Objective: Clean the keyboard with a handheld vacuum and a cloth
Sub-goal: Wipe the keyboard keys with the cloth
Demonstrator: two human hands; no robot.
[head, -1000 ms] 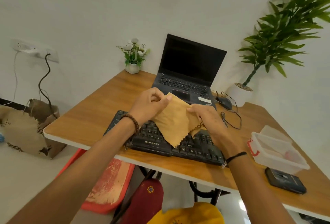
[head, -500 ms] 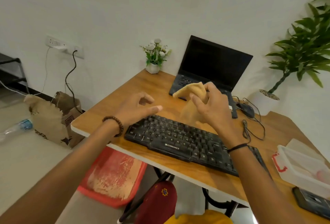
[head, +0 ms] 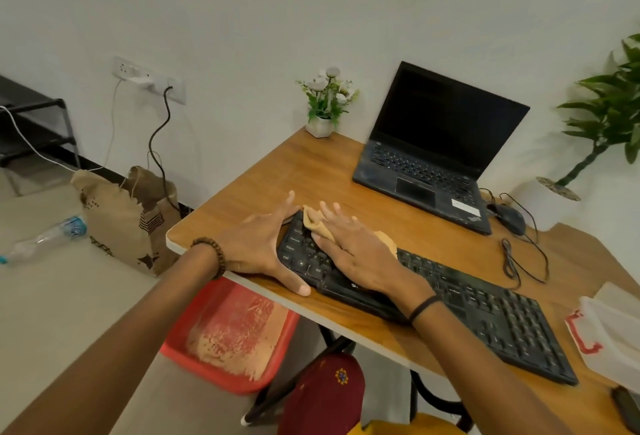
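Right hand (head: 360, 254) flat on the tan cloth (head: 317, 223), fingers (head: 330, 214) spread, pressing it down onto the left end of the black keyboard (head: 485, 310). Cloth bunched and creased, one folded corner poking out past the fingertips, another patch peeking out by the far edge of the keyboard beside the hand. Left hand (head: 259, 247) open too, palm down, laid on the desk (head: 346, 171) right against the keyboard's left end, thumb along the front corner, gripping nothing.

Keyboard lying at a slant, left end close to the desk's left edge, long front side running near the desk's front rim. Dark keys, a dull dusty sheen on the right half. Bare wood behind the keyboard, open room there up to the small flower pot (head: 320, 126) at the back corner. Open laptop (head: 436, 143) farther back on the right, screen dark. Mouse (head: 509, 218) just right of the laptop, its cable looping near the keyboard's far side. Clear plastic box (head: 613, 334) with a red latch at the right edge, close to the keyboard's right end. Large potted plant (head: 602, 123) beyond the desk on the right.
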